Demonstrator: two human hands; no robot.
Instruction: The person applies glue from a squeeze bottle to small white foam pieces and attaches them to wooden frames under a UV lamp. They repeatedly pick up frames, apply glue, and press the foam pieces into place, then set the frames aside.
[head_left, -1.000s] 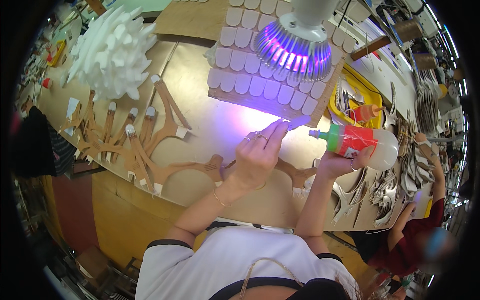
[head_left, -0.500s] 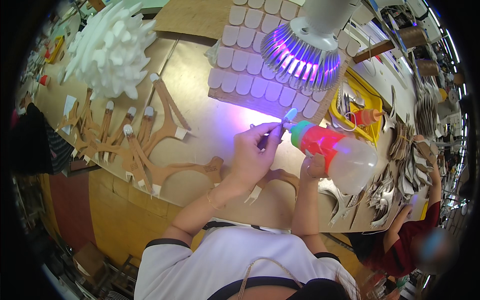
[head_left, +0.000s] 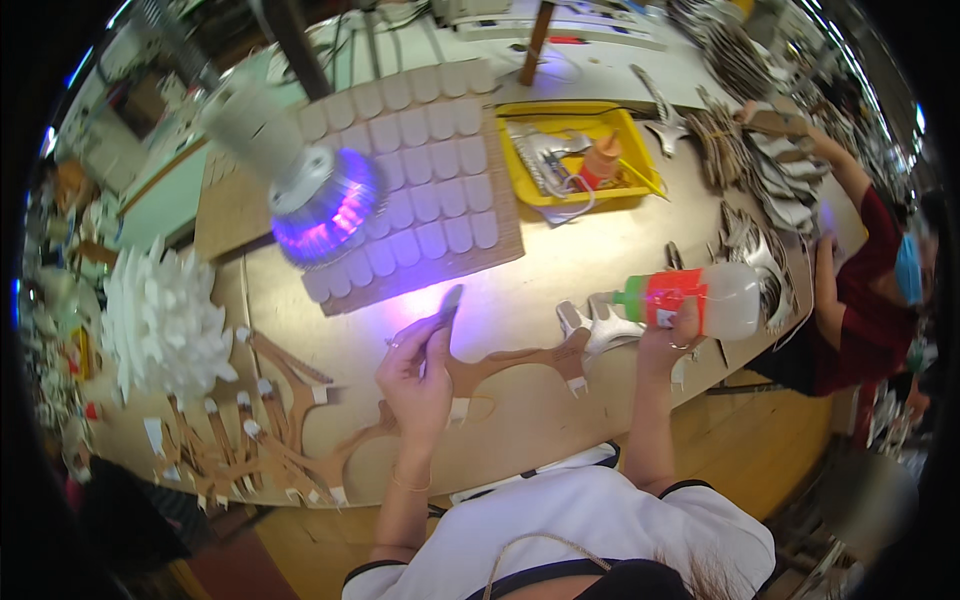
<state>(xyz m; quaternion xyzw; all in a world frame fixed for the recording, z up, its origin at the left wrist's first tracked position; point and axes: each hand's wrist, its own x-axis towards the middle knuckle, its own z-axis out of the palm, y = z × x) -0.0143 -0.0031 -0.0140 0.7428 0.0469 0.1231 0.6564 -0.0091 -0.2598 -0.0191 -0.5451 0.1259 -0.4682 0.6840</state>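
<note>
My left hand (head_left: pixel 418 385) pinches a small, flat grey tab with a rounded end (head_left: pixel 454 298) between thumb and fingertips, held upright near the lamp's violet glow. Whether the tab is the end of a longer strap, I cannot tell. My right hand (head_left: pixel 672 340) is wrapped round a squeeze bottle (head_left: pixel 738 298), which lies level with its green cap towards the left. It has a red label and whitish contents, and its nozzle is well apart from the tab. Behind and below my left hand, a brown curved strap piece (head_left: pixel 520 357) lies on the table. Silvery cut pieces (head_left: pixel 608 330) lie under the bottle's nozzle.
A finned lamp (head_left: pixel 325 205) glows violet over a cardboard sheet (head_left: pixel 425 272) with rows of white tabs. Brown strap pieces (head_left: pixel 295 420) and a white spiky object (head_left: pixel 165 325) stand left. A yellow tray (head_left: pixel 520 190) sits beyond; a co-worker (head_left: pixel 865 270) handles stacks at right.
The bottle has drawn away to the right from the tab, where its nozzle was close against it. The tab looks grey instead of pale blue. My view has swung right.
</note>
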